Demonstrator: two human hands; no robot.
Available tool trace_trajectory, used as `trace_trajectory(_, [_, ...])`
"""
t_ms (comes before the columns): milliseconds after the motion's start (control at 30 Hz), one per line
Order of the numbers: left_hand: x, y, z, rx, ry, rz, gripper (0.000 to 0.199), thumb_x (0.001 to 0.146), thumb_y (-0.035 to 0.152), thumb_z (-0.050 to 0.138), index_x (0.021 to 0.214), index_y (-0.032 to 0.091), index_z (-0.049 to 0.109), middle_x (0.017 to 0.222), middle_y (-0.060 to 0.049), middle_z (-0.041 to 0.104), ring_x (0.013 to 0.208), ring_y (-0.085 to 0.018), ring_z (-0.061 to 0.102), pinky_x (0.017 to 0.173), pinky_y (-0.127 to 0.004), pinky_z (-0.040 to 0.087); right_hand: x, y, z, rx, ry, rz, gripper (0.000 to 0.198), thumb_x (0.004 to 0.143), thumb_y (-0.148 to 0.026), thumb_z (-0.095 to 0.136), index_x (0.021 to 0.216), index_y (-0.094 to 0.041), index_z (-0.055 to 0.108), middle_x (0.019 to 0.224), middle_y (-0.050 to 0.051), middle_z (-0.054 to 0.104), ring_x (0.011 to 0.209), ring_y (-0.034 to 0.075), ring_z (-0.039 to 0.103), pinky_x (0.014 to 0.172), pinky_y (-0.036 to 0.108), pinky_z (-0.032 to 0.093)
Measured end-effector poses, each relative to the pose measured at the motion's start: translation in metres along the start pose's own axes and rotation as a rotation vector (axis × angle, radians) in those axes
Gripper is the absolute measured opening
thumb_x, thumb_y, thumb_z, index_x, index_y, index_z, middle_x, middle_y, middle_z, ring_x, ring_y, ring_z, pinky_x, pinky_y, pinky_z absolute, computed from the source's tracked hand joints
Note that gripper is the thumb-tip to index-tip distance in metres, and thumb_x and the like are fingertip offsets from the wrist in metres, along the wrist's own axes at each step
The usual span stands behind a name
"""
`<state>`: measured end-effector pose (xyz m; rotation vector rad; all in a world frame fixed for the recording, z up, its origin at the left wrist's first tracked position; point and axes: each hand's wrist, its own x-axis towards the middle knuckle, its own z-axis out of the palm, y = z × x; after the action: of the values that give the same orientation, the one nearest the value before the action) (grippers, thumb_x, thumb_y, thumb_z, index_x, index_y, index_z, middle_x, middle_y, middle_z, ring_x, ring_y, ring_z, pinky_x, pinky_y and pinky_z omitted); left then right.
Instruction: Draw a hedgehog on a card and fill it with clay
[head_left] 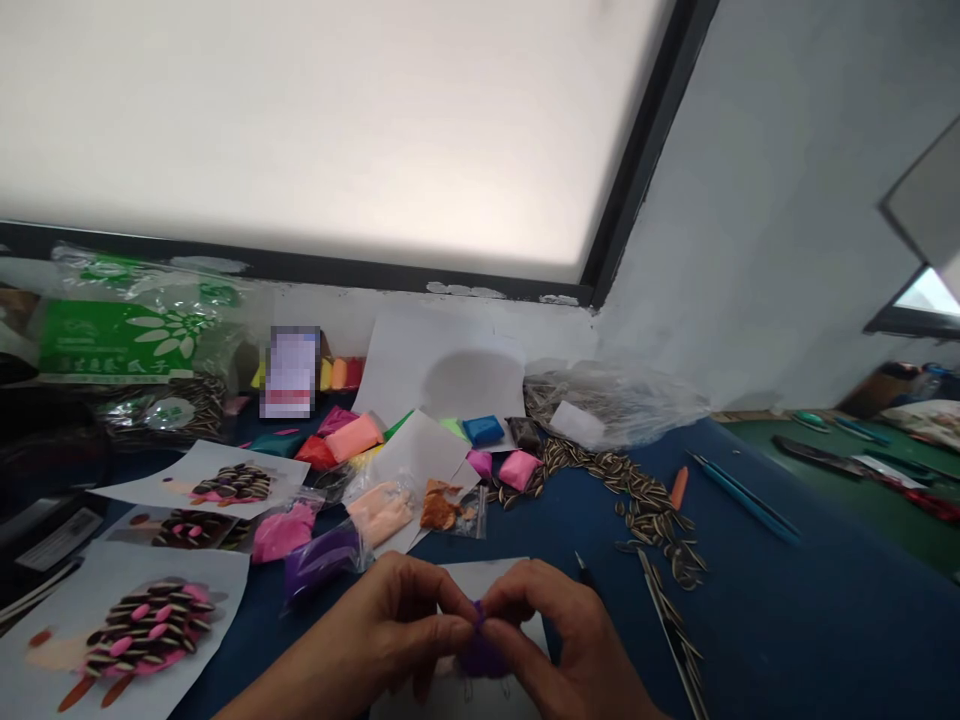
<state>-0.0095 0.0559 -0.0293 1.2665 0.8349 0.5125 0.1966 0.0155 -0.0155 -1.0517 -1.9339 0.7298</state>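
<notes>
A small lump of purple modelling clay (482, 657) is between my two hands at the bottom centre. My left hand (397, 625) pinches it from the left with thumb and forefinger. From the other side my right hand (559, 630) does the same, and the fingertips of both hands nearly meet. Below them lies a white sheet (491, 573) with faint drawn lines, mostly covered by the hands. A bag of purple clay (322, 562) rests just beyond my left hand, beside pink clay (285, 530) and peach clay (381, 512).
Sunflower seeds (600, 470) spread along the right, with a metal tool (671, 635), an orange stick (679, 488) and blue tweezers (746, 495). Hedgehog pictures (150, 630) lie at left. A phone (291, 372) and a green seed bag (112, 340) stand behind.
</notes>
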Motion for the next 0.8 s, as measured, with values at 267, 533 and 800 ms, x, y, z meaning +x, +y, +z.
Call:
trace_trajectory(267, [0.0, 0.001, 0.003, 0.07, 0.01, 0.002, 0.065, 0.07, 0.082, 0.068, 0.075, 0.017, 0.072, 0.064, 0.0, 0.066, 0.044, -0.009, 0.046, 0.044, -0.02, 0.036, 0.002, 0.002, -0.002, -0.018, -0.009, -0.112, 0.01, 0.093, -0.013, 0.065, 0.092, -0.02, 0.072, 0.08, 0.002, 0.071, 0.075, 0.017, 0.065, 0.068, 0.027, 0.048])
trace_trajectory(533, [0.002, -0.012, -0.008, 0.392, 0.306, 0.149, 0.046, 0.089, 0.051, 0.052, 0.112, 0.019, 0.074, 0.085, -0.004, 0.072, 0.066, -0.019, 0.061, 0.06, -0.029, 0.046, -0.002, 0.009, 0.011, -0.329, 0.072, -0.231, 0.017, 0.091, -0.007, 0.054, 0.082, -0.019, 0.062, 0.077, 0.001, 0.064, 0.07, 0.016, 0.056, 0.063, 0.026, 0.039])
trace_trajectory(800, [0.009, -0.032, -0.015, 0.716, 0.346, 0.399, 0.031, 0.086, 0.023, 0.05, 0.092, 0.021, 0.08, 0.086, -0.006, 0.069, 0.076, -0.022, 0.066, 0.067, -0.031, 0.043, -0.002, 0.019, 0.028, -0.713, 0.156, -0.443, 0.031, 0.092, -0.007, 0.045, 0.067, -0.02, 0.058, 0.065, 0.002, 0.055, 0.059, 0.019, 0.046, 0.059, 0.033, 0.029])
